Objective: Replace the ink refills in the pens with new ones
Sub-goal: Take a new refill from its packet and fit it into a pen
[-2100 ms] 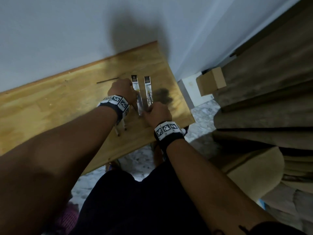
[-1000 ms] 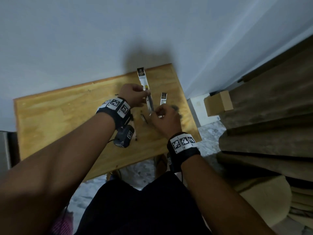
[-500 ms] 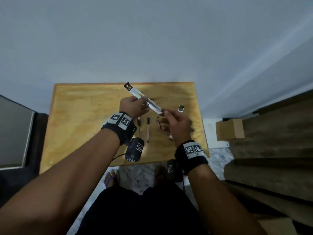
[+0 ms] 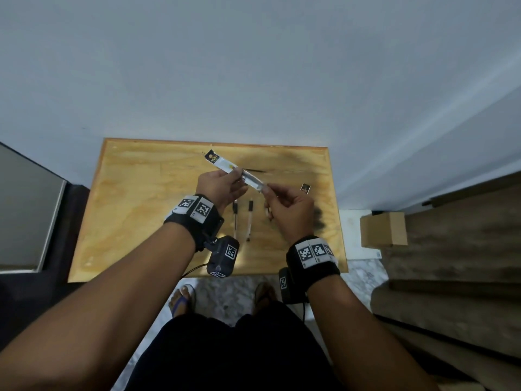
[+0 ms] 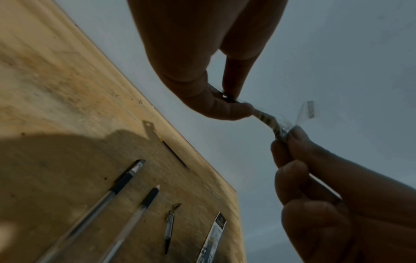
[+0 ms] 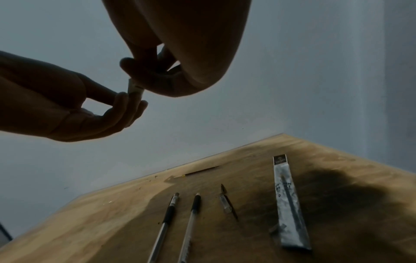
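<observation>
A long clear refill packet (image 4: 225,166) with a black header card is held slanted above the wooden table (image 4: 141,210). My left hand (image 4: 239,179) pinches its middle between thumb and fingers. My right hand (image 4: 267,191) pinches its lower end, where a clear flap (image 5: 306,110) sticks up. Two clear pens (image 4: 234,218) (image 4: 249,220) with dark grips lie side by side on the table beneath my hands. A second refill packet (image 6: 290,204) lies to their right, mostly hidden behind my right hand in the head view.
A small pen section with a loose tip (image 6: 225,204) lies between the pens and the second packet. A thin dark refill (image 6: 202,170) rests near the table's far edge by the wall. A cardboard box (image 4: 383,230) sits on the floor at the right.
Both hands rose from the table with one packet. It swung from upright to slanted, and my right hand moved onto its lower end. The other packet stayed on the table.
</observation>
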